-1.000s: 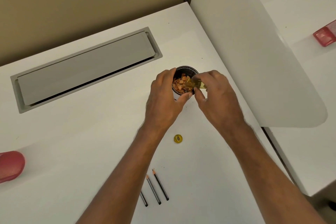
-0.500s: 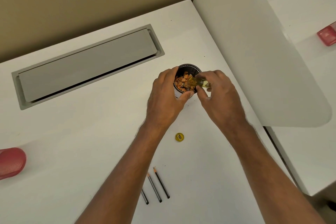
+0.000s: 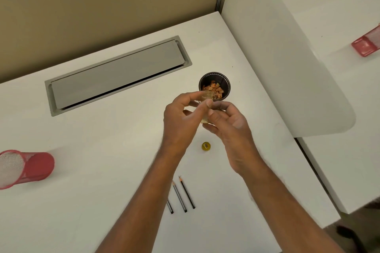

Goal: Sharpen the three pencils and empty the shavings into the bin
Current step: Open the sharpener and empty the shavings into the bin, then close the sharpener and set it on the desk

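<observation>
A small black bin (image 3: 227,81) with orange shavings inside stands on the white desk. Just in front of it, my left hand (image 3: 182,117) and my right hand (image 3: 229,127) meet around a small clear shavings container (image 3: 207,95). The left thumb and forefinger pinch its upper part, while the right fingers cup it from below. The yellow sharpener piece (image 3: 206,146) lies on the desk under my hands. Three black pencils (image 3: 186,193) lie side by side near me, tips pointing away; my left forearm covers part of the leftmost one.
A grey cable hatch (image 3: 115,74) is set into the desk at the back left. A red mesh cup (image 3: 30,168) lies on its side at the left edge. A white divider panel (image 3: 277,68) stands to the right, with another red mesh holder (image 3: 366,45) beyond it.
My left hand has let go of the bin and come back to grip the clear container. My right hand has pulled the container off the bin toward me.
</observation>
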